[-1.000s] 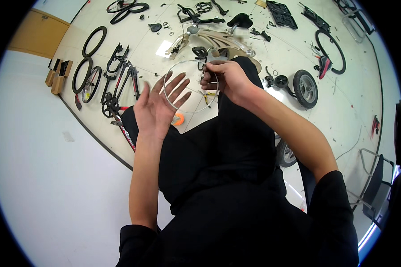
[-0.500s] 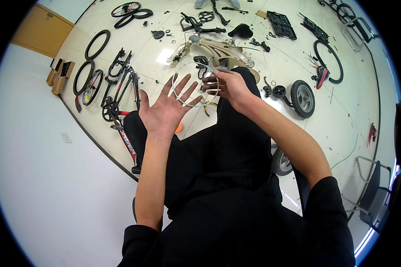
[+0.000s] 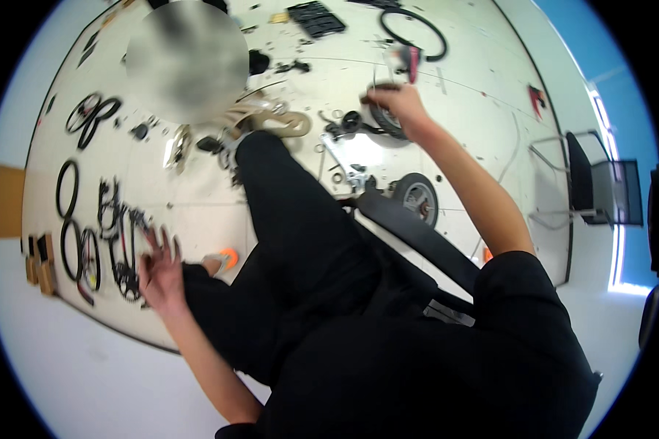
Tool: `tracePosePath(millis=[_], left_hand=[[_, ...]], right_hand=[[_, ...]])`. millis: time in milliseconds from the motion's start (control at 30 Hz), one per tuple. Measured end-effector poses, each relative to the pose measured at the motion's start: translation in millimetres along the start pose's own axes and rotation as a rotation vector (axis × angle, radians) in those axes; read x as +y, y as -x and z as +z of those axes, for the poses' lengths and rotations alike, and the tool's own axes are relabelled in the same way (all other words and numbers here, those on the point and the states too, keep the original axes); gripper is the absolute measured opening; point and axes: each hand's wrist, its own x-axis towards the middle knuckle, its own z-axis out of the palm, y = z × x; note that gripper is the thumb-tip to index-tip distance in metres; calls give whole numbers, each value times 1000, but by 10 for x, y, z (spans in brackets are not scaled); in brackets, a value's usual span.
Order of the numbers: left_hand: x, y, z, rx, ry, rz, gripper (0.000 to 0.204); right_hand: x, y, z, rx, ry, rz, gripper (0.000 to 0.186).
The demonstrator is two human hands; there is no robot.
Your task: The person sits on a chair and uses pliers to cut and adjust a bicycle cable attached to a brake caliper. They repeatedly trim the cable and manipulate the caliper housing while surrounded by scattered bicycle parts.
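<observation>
My left hand [image 3: 162,276] hangs low at the left, fingers apart and slightly curled, with nothing seen in it. Behind it lies a dark bicycle frame [image 3: 128,249] on the floor. My right hand [image 3: 399,108] reaches out at the upper right, blurred, fingers drawn together. A thin line rises above its fingers; whether this is the pale wire ring seen earlier I cannot make out. The right hand covers part of a small wheel [image 3: 389,124]. A red piece [image 3: 413,66] lies just beyond it. The beige frame part [image 3: 289,124] lies to its left.
Another small wheel [image 3: 417,197] and a long dark bar [image 3: 417,238] are right of my legs. Tyres [image 3: 67,189] lie at the left, a black tool case [image 3: 316,19] at the back. A chair [image 3: 593,179] stands at the right. A blurred round patch hides some floor.
My hands have parted: the left dropped down and left, the right swung to the right. The wire ring between them is no longer plainly visible. The view has turned to the right.
</observation>
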Motion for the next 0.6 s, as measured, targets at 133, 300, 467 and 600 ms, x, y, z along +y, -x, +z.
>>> tracePosePath(millis=[133,300,467,600], left_hand=[[-17,18,89,28,-77,-4,38],[408,55,-91,-32,-233,-63,21],[244,-4,416,257,-425,69,59],[-48,-5,758,368,-396,99,69]], right_hand=[[1592,62,-1253,94,322,323,14],[2898,435,-1991,380,804,493,19],[4422,957,-2504,716,363,810,22],[4549,1250,-2233,1064,-386,849,28]])
